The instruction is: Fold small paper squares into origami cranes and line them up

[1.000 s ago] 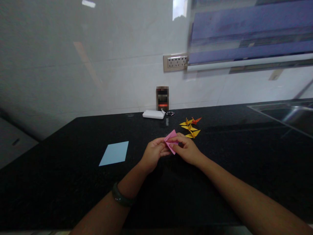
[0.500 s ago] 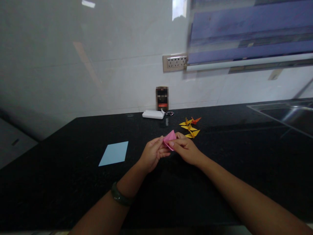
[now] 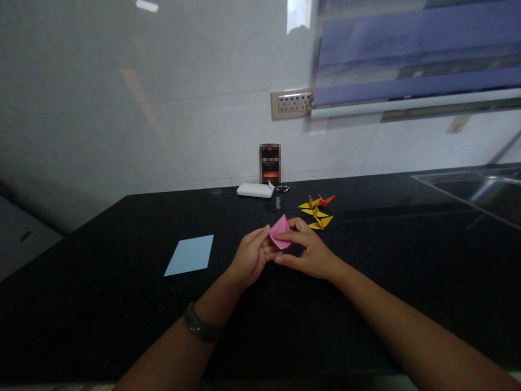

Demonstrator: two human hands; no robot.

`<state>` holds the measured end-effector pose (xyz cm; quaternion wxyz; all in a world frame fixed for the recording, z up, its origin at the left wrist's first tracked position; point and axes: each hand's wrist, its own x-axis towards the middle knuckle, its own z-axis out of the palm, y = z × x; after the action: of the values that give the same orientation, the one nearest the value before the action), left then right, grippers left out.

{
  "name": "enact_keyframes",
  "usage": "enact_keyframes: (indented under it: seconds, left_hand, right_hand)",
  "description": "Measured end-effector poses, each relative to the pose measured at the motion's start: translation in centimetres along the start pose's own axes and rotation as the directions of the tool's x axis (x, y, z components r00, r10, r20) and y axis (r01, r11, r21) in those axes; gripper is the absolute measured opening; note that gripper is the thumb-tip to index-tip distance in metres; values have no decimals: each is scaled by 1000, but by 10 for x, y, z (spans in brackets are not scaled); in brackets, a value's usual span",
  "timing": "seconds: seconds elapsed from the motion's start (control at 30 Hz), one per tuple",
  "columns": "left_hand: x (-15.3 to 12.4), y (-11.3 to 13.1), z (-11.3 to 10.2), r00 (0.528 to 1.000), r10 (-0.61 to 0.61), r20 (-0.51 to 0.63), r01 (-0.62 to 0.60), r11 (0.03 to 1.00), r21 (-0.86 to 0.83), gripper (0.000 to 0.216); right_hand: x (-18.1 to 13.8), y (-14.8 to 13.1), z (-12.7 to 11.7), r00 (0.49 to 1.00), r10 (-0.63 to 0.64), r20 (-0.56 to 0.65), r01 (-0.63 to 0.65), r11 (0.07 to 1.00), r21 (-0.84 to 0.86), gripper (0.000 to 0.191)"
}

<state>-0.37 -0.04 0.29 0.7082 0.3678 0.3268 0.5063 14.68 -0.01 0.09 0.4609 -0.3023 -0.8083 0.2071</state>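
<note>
A partly folded piece of pink origami paper (image 3: 280,227) is held above the dark counter, between my two hands. My left hand (image 3: 253,254) pinches its left corner between thumb and fingers, with the other fingers under it. On the right side, my right hand (image 3: 310,250) has a finger lying across the paper's front and other fingers behind it; its thumb sits lower, off the paper. Just beyond my right hand lie several folded paper cranes: yellow ones (image 3: 321,222) and an orange one (image 3: 325,201). To the left, a light blue paper square (image 3: 190,255) rests flat.
The black counter (image 3: 122,315) runs to a tiled wall. At its back lie a white power bank (image 3: 255,190) with a beaded strap and a propped, blurred-out phone-like object (image 3: 270,163). A metal sink (image 3: 488,190) is at the right; a wall socket (image 3: 291,104) is above.
My right thumb has come off the pink paper and moved down, while a finger now lies across its front. The paper has shifted slightly up and left. My left hand stays nearly still.
</note>
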Motion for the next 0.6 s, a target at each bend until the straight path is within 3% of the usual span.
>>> enact_keyframes:
  seconds: [0.23,0.43,0.6]
  left_hand:
    - [-1,0,0,998,-55,17,54,995,82,29]
    - [0,-6,-4,998,-3,62,-12,972,234,28]
    - [1,-6,-3,999,44,-5,-40,947,318,27]
  right_hand:
    - [1,4,4,995,71,-70,-77,994,-80,18]
    - [0,5,5,987,145,-75,-152,984,-90,16]
    - [-1,6,6,961,270,-65,-274,959,-66,14]
